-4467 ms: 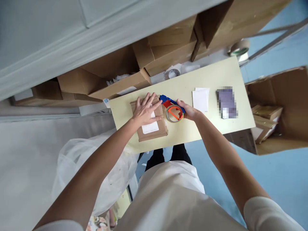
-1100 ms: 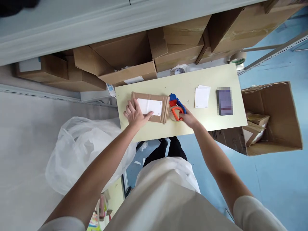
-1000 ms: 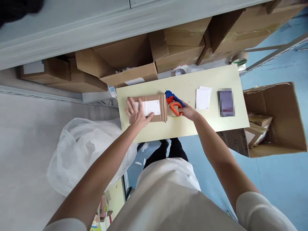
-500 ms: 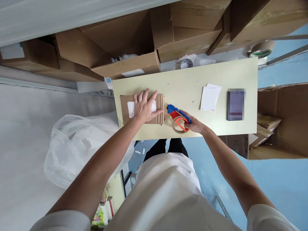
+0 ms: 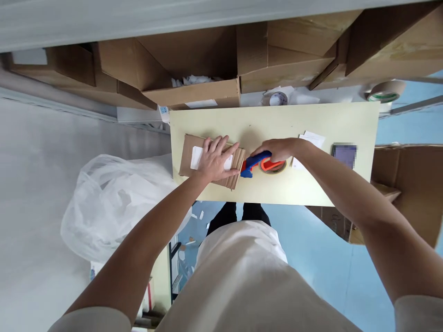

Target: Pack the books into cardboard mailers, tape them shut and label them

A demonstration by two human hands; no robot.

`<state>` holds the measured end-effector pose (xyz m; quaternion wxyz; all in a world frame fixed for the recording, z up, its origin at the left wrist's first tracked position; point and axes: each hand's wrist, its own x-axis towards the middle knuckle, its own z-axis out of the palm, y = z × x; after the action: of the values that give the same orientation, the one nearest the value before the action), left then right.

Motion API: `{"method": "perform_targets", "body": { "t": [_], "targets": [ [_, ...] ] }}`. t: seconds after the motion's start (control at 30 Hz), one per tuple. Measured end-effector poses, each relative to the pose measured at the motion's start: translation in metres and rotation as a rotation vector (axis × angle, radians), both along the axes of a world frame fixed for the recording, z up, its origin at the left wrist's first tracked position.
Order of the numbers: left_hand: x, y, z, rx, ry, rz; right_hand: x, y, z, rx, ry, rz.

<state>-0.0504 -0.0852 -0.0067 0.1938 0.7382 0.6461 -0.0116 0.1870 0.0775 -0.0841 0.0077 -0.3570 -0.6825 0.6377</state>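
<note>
Cardboard parcel (image 5: 187, 154) underlies splayed left fingers (image 5: 220, 145); right fingers (image 5: 260, 148) grip a curved plastic dispenser (image 5: 256, 160).

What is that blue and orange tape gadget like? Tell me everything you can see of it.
The tape dispenser looks plastic: a blue handle and front end, some red near the front, and an orange hub inside a roll of tape. The right hand grips it from above. Its front points toward the person's left, right beside the edge of the cardboard box; whether they touch is unclear, as is whether it rests on the table below.
</note>
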Motion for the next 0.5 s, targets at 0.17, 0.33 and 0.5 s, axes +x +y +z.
{"method": "perform_targets", "body": {
  "t": [0.17, 0.33, 0.5],
  "targets": [
    [0.008, -0.003, 0.009, 0.041, -0.030, 0.091, 0.044, -0.026, 0.068, 0.013, -0.122, 0.155],
    [-0.020, -0.039, 0.026, 0.130, 0.018, 0.329, 0.069, -0.094, 0.123, -0.052, 0.020, -0.169],
    [-0.057, -0.095, 0.011, 0.075, -0.124, 0.441, 0.063, -0.157, 0.143, 0.002, 0.201, -0.380]
  ]
}}
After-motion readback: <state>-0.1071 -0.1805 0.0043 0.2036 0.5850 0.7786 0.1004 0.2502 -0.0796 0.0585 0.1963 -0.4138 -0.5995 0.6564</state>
